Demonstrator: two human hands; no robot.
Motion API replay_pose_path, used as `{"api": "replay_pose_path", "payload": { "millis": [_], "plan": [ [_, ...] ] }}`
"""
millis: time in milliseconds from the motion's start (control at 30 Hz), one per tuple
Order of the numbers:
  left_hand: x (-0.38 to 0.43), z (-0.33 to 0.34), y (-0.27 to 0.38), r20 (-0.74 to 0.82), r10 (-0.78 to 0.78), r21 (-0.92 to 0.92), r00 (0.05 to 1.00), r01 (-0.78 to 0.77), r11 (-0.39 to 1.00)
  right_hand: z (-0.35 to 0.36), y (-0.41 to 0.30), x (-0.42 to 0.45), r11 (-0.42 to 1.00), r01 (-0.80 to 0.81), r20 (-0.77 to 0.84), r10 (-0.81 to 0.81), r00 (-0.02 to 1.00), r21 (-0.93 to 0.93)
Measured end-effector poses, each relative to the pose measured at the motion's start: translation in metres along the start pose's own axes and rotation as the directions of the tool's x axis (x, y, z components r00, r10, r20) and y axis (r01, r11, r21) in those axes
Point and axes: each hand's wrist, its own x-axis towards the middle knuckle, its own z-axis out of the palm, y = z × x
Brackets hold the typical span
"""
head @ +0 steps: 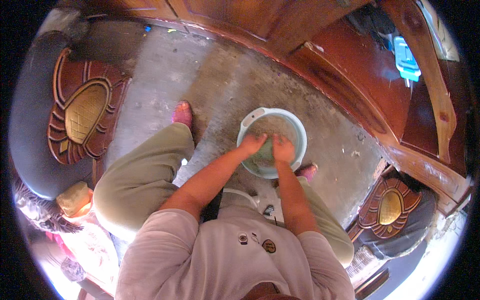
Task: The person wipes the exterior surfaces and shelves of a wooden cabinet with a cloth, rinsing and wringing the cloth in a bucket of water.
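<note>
A pale blue plastic basin (303, 142) with handle cut-outs in its rim stands on the floor between my feet. Both my hands reach into it, side by side with a small gap. My left hand (253, 144) is at the basin's left side, fingers pointing inward. Close to its right wall is my right hand (284, 148), with the fingers curled. Between and below them lies a blurred green mass (265, 153); its kind is unclear. Whether either hand grips it is hidden by blur. Brownish, murky contents (273, 125) show at the far side of the basin.
Concrete floor (165, 71) surrounds the basin. A carved wooden furniture piece with a dark cushion (32, 123) stands at left, and a similar carved piece (390, 206) at right. Wooden furniture (232, 18) runs along the far side. A light blue lidded container (405, 60) is at upper right.
</note>
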Motion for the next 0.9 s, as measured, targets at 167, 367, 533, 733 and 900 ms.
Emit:
{"api": "replay_pose_path", "payload": {
  "millis": [167, 367, 533, 733, 900],
  "plan": [
    [-0.048, -0.009, 0.025, -0.176, 0.419, 0.048, 0.891, -0.417, 0.908, -0.031, 0.046, 0.02, 0.986, 0.106, 0.065, -0.115, 0.991, 0.128],
    [-0.01, 0.046, -0.027, -0.272, 0.564, 0.791, 0.78, -0.153, 0.593, 0.016, 0.051, -0.01, 0.831, 0.531, 0.015, -0.536, 0.844, -0.165],
    [-0.046, 0.046, 0.014, -0.332, 0.216, 0.295, 0.918, -0.116, 0.948, 0.003, 0.0, -0.019, 0.914, 0.381, 0.416, -0.296, 0.86, -0.139],
    [0.028, 0.058, 0.001, -0.346, -0.285, -0.325, 0.894, 0.171, 0.93, 0.076, 0.072, 0.02, 0.773, 0.471, 0.244, -0.599, 0.763, 0.425],
    [0.0, 0.024, 0.005, -0.008, -0.043, -0.821, 0.999, 0.018, 0.571, -0.049, -0.012, -0.041, 0.411, -0.374, 0.501, -0.261, 0.825, 0.831]
  ]
}}
